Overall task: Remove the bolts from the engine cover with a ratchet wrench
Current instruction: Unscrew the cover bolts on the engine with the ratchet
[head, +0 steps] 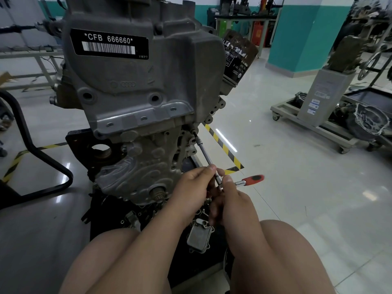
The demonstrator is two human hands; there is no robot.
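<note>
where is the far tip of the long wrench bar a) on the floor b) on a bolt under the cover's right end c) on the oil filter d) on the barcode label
b: the bar, held in the left hand, runs up from the wrench to a bolt just under the right end of the engine cover.

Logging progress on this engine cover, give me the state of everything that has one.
Extension: tip seated at the cover's lower edge.
Ratchet: handle blurred, pointing right.
Left hand: pinches the extension.
Right hand: grips the ratchet head.
Flange holes: three empty.
Oil filter: mounted.
</note>
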